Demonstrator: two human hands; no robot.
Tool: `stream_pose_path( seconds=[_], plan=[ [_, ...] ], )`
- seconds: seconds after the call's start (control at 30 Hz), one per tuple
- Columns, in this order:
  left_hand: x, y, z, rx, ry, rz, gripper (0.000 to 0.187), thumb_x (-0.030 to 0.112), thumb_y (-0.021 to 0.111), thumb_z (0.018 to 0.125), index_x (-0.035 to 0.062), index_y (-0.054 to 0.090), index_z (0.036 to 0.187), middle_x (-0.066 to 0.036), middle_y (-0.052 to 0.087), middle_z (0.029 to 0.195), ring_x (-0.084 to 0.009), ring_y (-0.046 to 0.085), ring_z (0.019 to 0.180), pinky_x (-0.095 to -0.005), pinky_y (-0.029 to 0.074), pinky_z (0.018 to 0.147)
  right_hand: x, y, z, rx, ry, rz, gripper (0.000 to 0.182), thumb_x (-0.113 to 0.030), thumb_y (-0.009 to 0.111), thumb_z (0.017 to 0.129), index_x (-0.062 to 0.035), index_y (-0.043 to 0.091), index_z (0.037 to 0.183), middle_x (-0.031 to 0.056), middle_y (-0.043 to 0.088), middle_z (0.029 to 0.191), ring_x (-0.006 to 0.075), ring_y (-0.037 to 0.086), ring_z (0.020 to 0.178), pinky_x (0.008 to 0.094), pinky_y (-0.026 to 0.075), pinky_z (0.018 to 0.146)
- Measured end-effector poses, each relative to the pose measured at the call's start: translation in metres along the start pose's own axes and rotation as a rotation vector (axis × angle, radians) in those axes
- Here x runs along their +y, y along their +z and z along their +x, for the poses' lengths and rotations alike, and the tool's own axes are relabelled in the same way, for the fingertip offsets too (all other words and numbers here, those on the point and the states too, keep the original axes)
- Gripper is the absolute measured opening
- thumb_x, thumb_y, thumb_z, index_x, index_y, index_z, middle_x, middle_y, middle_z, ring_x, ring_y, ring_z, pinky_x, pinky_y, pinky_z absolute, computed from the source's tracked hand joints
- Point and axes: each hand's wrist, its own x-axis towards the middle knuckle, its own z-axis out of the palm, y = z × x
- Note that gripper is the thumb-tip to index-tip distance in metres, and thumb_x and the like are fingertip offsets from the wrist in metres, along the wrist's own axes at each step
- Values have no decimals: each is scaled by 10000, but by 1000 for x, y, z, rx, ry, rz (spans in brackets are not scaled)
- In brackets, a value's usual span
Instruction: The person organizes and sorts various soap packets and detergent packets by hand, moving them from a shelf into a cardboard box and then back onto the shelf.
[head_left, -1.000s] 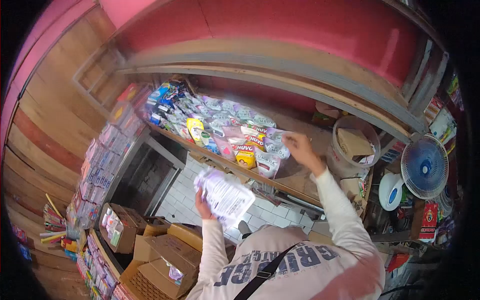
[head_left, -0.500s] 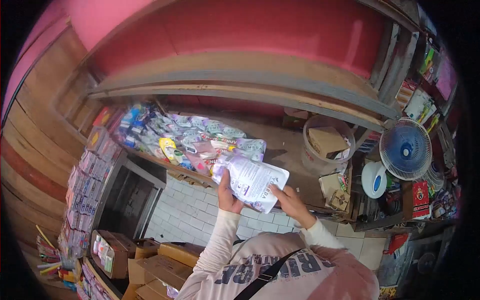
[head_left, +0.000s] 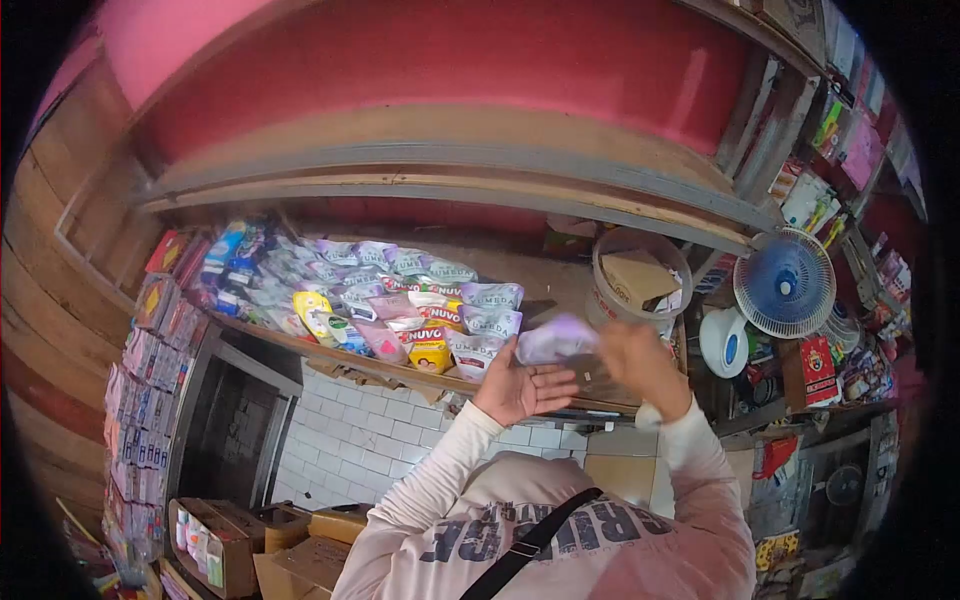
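Note:
A white and purple refill pouch [head_left: 555,340] is blurred by motion above the wooden shelf, just right of the stocked pouches. My right hand [head_left: 645,365], also smeared, grips its right end with fingers curled. My left hand [head_left: 525,390] is open, palm up and fingers spread, below the pouch at the shelf's front edge. Its thumb points up beside a similar white Yumeda pouch [head_left: 472,352] that stands at the end of the front row. Yellow and red Nuvo pouches [head_left: 428,348] stand left of that one.
A clear plastic bucket [head_left: 603,300] with cardboard inside stands at the shelf's right end. Beyond it are a blue-centred fan [head_left: 785,283] and packed goods. Open cardboard boxes [head_left: 310,568] sit on the lower left. A wooden beam [head_left: 450,175] crosses above the shelf.
My left hand has let go of the pouch and turned palm up. The pouch, turned and held by my right hand, has moved up and right over the shelf. The view has shifted slightly.

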Motion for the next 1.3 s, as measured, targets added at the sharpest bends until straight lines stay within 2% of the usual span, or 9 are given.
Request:
stream_pose_path(
  seconds=[0.07, 0.2, 0.3, 0.43, 0.63, 0.77, 0.8, 0.9, 1.3],
  plan=[
    [7, -3, -7, 108, -63, 242, 563, 464, 529, 963, -15, 532, 1260, -189, 602, 1237, -332, 612, 1116, -446, 520, 925, 19, -1, 14, 14, 148, -14, 160, -158, 649, 881, -3, 686, 888, 219, 641, 829, 411, 608, 762, 472, 467, 692],
    [18, -35, -9, 404, 577, 1021, 421, 365, 653, 886, 7, 646, 1107, -131, 701, 1005, -250, 677, 841, -348, 532, 762, 56, 15, 39, 31, 213, -117, 232, -199, 600, 927, 7, 679, 855, 256, 611, 772, 455, 590, 744, 506, 452, 668],
    [54, -10, -18, 691, 702, 1761, 374, 269, 654, 871, -14, 633, 1114, -177, 693, 1009, -270, 678, 853, -346, 527, 776, 84, 38, 56, 46, 246, -160, 275, -232, 598, 924, 20, 668, 841, 270, 613, 798, 460, 596, 776, 507, 454, 684],
    [94, -29, 20, 763, 1016, 2009, 390, 186, 660, 833, -19, 604, 1160, -244, 655, 1088, -360, 676, 820, -427, 531, 751, 109, 64, 84, 39, 248, -100, 271, -243, 601, 919, 13, 679, 872, 268, 617, 815, 461, 601, 796, 493, 464, 692],
    [121, -47, 88, 1040, 715, 2345, 496, 122, 592, 824, 13, 497, 1298, -259, 595, 1192, -388, 654, 973, -472, 536, 825, 156, 117, 139, -134, 145, -50, 199, -189, 614, 889, -20, 705, 941, 244, 653, 895, 434, 622, 893, 494, 486, 761],
    [125, -39, 102, 1163, 464, 2388, 239, 80, 596, 781, 28, 675, 1000, -208, 680, 984, -352, 689, 889, -434, 564, 747, 150, 137, 160, -245, 27, -3, 185, -168, 620, 868, -24, 707, 945, 235, 658, 929, 413, 632, 912, 484, 491, 774],
    [121, -43, 101, 1206, 568, 2407, 118, 69, 610, 752, 51, 707, 816, -173, 692, 867, -332, 701, 808, -427, 566, 689, 149, 142, 163, -260, -17, 26, 186, -168, 621, 863, -22, 706, 942, 234, 659, 927, 412, 632, 911, 485, 490, 775],
    [121, -65, 98, 1144, 784, 2476, 95, 74, 616, 742, 55, 705, 768, -165, 687, 839, -330, 693, 755, -425, 562, 673, 148, 159, 176, -313, -96, 78, 199, -179, 607, 867, -18, 703, 933, 237, 660, 927, 413, 634, 905, 482, 488, 783],
    [117, -72, 99, 1203, 718, 2483, 125, 122, 595, 765, 36, 686, 768, -175, 664, 820, -335, 665, 772, -430, 546, 670, 156, 215, 207, -347, -67, 191, 212, -181, 590, 877, -22, 709, 952, 250, 657, 927, 428, 636, 903, 491, 490, 787]
  ],
)
